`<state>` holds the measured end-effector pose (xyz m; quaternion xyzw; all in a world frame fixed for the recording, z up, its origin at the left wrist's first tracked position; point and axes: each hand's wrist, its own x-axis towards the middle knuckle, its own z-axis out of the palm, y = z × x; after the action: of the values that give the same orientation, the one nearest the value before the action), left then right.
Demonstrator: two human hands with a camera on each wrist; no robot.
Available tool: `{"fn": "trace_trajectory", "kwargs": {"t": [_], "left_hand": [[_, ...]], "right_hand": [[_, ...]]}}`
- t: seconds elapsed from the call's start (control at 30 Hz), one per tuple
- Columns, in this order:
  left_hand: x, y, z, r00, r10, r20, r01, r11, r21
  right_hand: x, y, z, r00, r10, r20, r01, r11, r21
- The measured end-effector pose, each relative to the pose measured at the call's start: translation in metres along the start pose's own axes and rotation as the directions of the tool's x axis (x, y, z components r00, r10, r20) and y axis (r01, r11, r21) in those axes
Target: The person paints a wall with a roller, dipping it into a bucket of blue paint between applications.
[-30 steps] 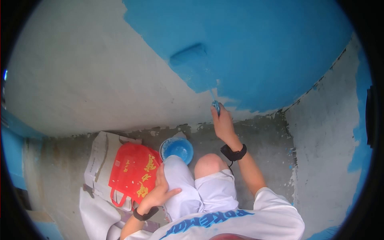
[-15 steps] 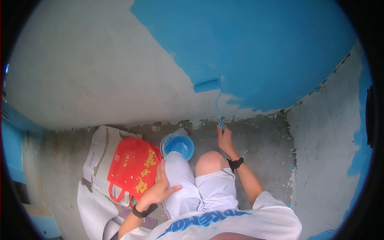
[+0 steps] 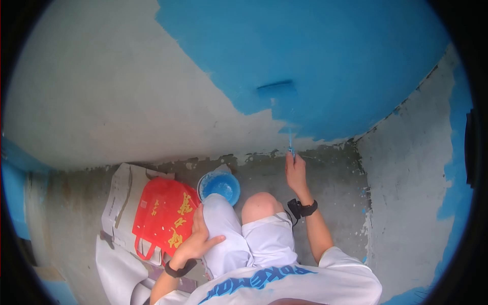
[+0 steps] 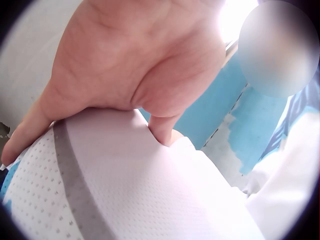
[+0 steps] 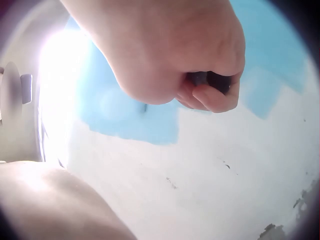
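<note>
My right hand [image 3: 296, 174] grips the handle of a paint roller [image 3: 276, 85]. In the head view its blue sleeve, blurred, overlaps the lower part of the blue-painted wall [image 3: 351, 61]. Curled fingers wrap the dark handle [image 5: 212, 80] in the right wrist view. My left hand [image 3: 197, 243] rests on the left leg with the thumb spread apart. The left wrist view shows this hand [image 4: 135, 55] lying over white perforated cloth [image 4: 125, 180]. Just beyond the left knee stands a blue paint bucket [image 3: 230, 184], its inside smeared with paint.
A red bag [image 3: 157, 213] with yellow characters lies on flattened cardboard [image 3: 116, 208] to the left. White sheeting [image 3: 114, 264] is nearer me. Unpainted grey wall [image 3: 112, 96] spans the left; a partly blue side wall [image 3: 406, 178] rises at right.
The roller went down and right from the paint's left edge, then back up a little. Blue now covers more of the pale patch at the lower edge. My left hand stays on the leg.
</note>
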<state>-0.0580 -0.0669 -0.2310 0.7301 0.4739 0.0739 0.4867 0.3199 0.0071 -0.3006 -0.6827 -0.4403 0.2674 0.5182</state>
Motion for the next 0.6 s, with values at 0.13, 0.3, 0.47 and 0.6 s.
{"fn": "trace_trajectory", "kwargs": {"t": [0.13, 0.3, 0.47, 0.6], "left_hand": [[0.004, 0.001, -0.002, 0.999, -0.037, 0.023, 0.037, 0.999, 0.002], [0.003, 0.006, -0.002, 0.999, -0.031, 0.012, 0.031, 0.999, -0.022], [0.006, 0.004, 0.001, 0.998, -0.055, 0.013, 0.055, 0.998, 0.000], [0.009, -0.005, 0.001, 1.000, -0.020, 0.014, 0.019, 1.000, 0.019]], "right_hand": [[0.028, -0.048, 0.005, 0.994, -0.108, -0.022, 0.107, 0.993, -0.040], [0.035, -0.038, 0.016, 0.990, -0.136, -0.036, 0.134, 0.989, -0.061], [0.008, 0.017, 0.023, 0.988, -0.131, -0.084, 0.118, 0.982, -0.146], [-0.007, 0.036, 0.013, 0.999, 0.025, 0.032, -0.025, 1.000, 0.017]]}}
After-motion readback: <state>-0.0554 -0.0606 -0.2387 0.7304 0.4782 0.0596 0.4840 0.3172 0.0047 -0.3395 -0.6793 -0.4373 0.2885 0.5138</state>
